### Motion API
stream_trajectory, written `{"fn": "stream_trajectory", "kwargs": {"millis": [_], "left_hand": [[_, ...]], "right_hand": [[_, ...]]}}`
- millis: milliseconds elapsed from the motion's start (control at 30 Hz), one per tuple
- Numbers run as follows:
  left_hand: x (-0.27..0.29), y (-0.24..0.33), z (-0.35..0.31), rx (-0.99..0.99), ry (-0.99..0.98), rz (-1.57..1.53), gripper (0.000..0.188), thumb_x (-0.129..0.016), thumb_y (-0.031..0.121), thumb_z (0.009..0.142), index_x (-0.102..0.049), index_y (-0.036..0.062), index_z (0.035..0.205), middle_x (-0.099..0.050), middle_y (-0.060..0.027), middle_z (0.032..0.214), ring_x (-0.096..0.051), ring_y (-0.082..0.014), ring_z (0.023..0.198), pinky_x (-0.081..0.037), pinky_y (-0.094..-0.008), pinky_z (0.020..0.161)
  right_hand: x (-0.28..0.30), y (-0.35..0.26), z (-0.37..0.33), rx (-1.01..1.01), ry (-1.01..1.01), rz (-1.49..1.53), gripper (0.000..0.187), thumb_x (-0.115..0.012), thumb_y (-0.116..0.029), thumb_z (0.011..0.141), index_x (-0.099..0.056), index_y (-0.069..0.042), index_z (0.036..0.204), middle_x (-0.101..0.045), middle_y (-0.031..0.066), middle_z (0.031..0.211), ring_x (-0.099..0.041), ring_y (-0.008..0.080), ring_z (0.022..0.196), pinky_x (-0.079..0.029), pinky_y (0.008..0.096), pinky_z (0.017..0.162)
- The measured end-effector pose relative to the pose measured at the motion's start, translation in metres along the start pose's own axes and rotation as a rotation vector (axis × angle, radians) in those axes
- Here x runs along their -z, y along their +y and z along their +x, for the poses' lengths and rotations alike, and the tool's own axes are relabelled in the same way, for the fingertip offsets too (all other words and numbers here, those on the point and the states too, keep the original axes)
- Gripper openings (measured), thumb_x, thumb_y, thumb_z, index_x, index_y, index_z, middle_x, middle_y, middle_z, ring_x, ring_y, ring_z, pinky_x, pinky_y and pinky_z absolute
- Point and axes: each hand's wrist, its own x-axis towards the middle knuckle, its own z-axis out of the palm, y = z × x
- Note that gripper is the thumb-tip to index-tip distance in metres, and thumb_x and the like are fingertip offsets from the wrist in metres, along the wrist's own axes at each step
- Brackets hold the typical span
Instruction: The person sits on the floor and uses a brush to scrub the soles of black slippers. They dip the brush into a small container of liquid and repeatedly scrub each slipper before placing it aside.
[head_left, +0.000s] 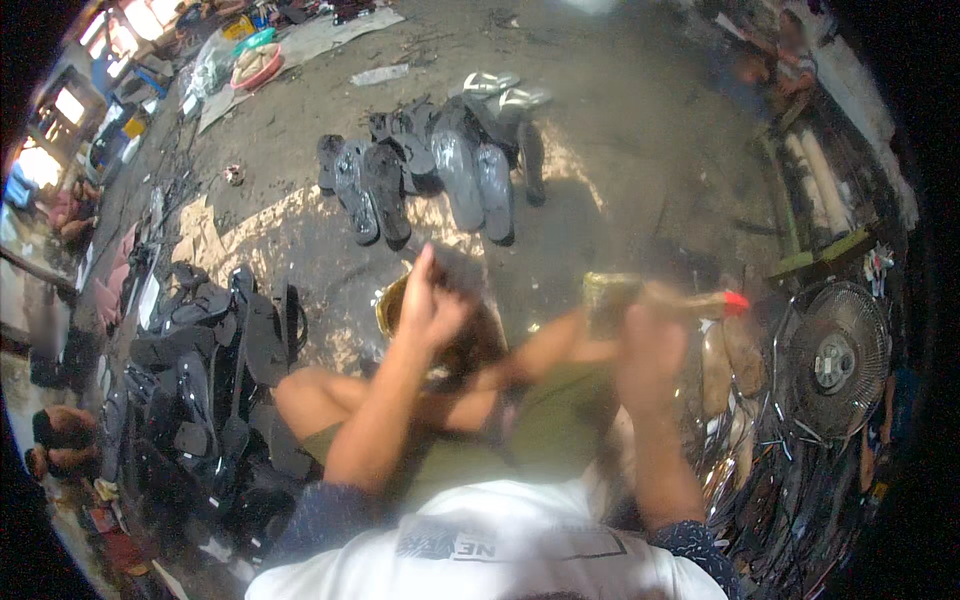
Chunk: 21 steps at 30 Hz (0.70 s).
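My left hand is closed, thumb uppermost, on a dark sandal sole that is smeared by motion. Just behind that wrist shows the yellowish rim of a round tin, mostly hidden by the hand and forearm. To the right, my blurred right hand grips a paintbrush held level. Its wide pale head points left and its red-tipped handle sticks out to the right. The brush and the sole are apart. Beyond my hands, several dark sandal soles lie on the floor, some with a wet-looking shine.
A heap of black sandals lies at my left. On the right stand a round fan and a low wooden frame, with dark strips below. Pale-strapped sandals and a red basin are farther off. Another person sits far right.
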Motion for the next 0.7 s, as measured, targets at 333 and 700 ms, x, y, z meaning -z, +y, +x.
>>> {"fn": "stream_trajectory", "kwargs": {"millis": [333,700], "left_hand": [[-0.059,0.099,0.061,-0.350,-0.123,0.786,0.050,-0.060,0.029,0.101,-0.048,0.0053,0.144,-0.061,-0.0132,0.135,-0.066,-0.0229,0.111,-0.054,-0.0332,0.087],[0.213,0.319,-0.164,-0.313,0.891,2.829,0.048,-0.054,0.013,0.094,-0.057,0.0294,0.139,-0.039,-0.0092,0.158,-0.044,-0.0366,0.139,-0.040,-0.0500,0.109]], "right_hand": [[0.002,0.008,0.004,0.067,-0.048,-0.298,0.035,-0.073,-0.021,0.094,-0.060,-0.002,0.121,-0.065,0.0035,0.111,-0.058,0.0112,0.102,-0.046,0.0284,0.093],[0.063,0.045,0.033,-0.106,0.154,-0.169,0.029,-0.070,-0.029,0.098,-0.061,-0.002,0.102,-0.069,0.0062,0.097,-0.063,0.0096,0.081,-0.053,0.0262,0.073]]}}
